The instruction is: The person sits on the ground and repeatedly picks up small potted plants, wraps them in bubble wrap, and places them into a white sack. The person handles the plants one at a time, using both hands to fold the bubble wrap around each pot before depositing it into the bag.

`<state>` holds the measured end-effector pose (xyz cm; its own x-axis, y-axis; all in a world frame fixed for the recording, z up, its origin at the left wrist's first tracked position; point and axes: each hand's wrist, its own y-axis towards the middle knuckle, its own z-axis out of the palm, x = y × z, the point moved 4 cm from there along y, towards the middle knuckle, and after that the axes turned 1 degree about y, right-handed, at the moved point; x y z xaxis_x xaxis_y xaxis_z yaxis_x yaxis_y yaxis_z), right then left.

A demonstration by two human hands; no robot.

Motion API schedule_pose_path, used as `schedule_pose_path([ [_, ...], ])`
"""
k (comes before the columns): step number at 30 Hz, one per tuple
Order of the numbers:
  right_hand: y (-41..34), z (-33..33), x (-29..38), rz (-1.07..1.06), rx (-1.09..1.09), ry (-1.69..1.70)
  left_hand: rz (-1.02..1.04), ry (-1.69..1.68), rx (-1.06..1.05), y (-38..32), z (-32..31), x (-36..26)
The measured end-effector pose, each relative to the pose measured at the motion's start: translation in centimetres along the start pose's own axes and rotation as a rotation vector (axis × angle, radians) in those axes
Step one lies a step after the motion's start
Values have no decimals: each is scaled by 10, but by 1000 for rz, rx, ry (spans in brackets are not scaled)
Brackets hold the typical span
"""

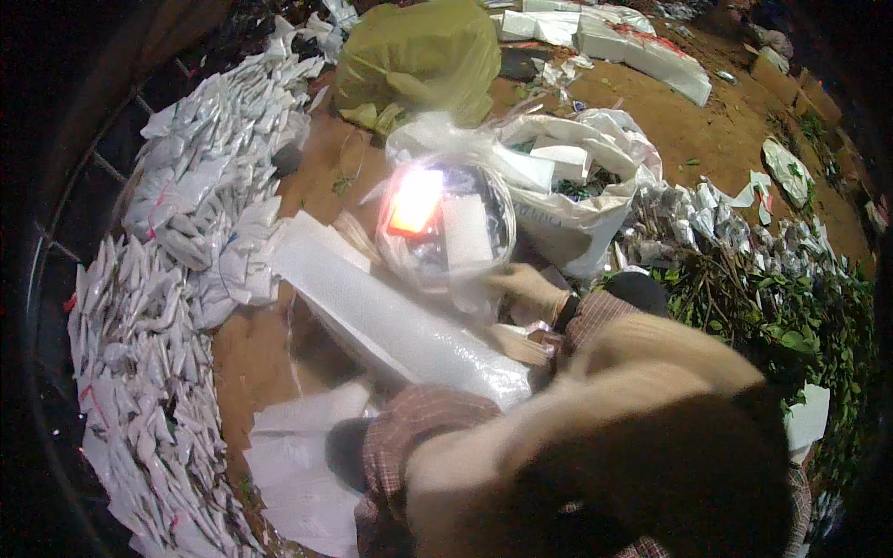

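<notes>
My right hand (530, 289), with a dark band at its wrist, reaches to a round clear plastic bundle (504, 216) with a whitish strand-like rim. Its fingertips are blurred, and I cannot tell whether they grip the plastic. Inside the rim lie a white piece (466, 230) and a glaring orange-edged object (415, 202). My left hand is out of view; a plaid-clothed limb (425, 418) shows at lower centre. Before me slants a long white pack (404, 314) with a shiny, bubbly surface, tan ridged pieces (520, 345) beside it.
Stacked white packets (153, 376) curve along the left. A yellowish translucent bag (418, 56) stands behind, and an open white woven sack (579, 202) at right holds white pieces. Leafy green stems (781, 335) lie farther right. White sheets (300, 460) lie low left; long white packs (614, 42) lie behind.
</notes>
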<state>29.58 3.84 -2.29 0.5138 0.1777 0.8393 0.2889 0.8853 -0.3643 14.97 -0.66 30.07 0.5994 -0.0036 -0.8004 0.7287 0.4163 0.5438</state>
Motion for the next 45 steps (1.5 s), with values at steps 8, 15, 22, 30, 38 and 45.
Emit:
schedule_pose_path([
  [8, -45, 22, 81, 25, 121, -531, -130, 778, -314, 18, -192, 118],
  [15, -14, 29, 230, -733, 385, -580, -137, 148, -265, 63, -280, 310],
  [22, 42, 0, 258, -1141, 10, -1128, -430, 344, -196, 60, -296, 312],
  [30, 93, -40, 190, -1191, 19, -1553, -354, 548, -97, 68, -253, 291],
  [38, 82, -74, 318, -835, -426, -1731, -324, 856, -144, 61, -296, 334],
  [45, 116, -7, 261, -1088, -160, -1401, -250, 872, -140, 69, -284, 335],
])
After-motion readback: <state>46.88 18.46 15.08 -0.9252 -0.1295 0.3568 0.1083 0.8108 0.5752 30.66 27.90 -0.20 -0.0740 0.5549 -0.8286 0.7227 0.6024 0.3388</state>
